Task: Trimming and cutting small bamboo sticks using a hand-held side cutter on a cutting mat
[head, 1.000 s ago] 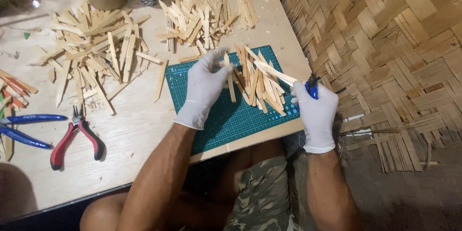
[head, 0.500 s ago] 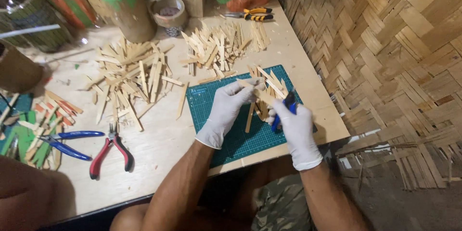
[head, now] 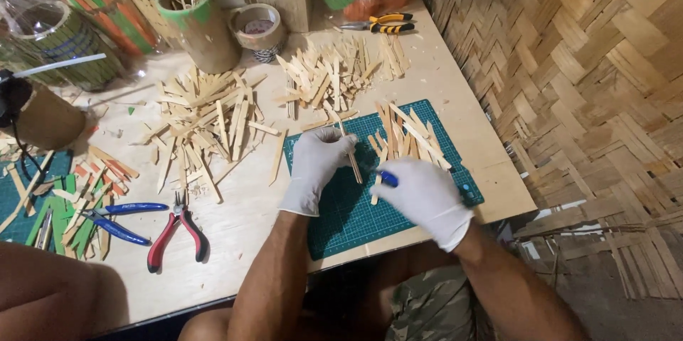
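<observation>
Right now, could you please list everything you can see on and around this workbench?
green cutting mat: one, dark green, table's front edge under both hands
thin pale wooden stick: one, in the left hand over the mat
pale wooden strips: three loose piles, tan, mid-table, behind the mat and on the mat
red-handled pliers: one, left of the mat
blue-handled pliers: one, beside the red pair
yellow-and-black pliers: one, far edge
green-rimmed bamboo cup: one, back left
tape roll: one, beige, beside the cup
woven bamboo wall: tan, right side
blue-handled tool: one, in the right hand; blade hidden
left hand: white glove, pinching the stick
right hand: white glove, gripping the tool
</observation>
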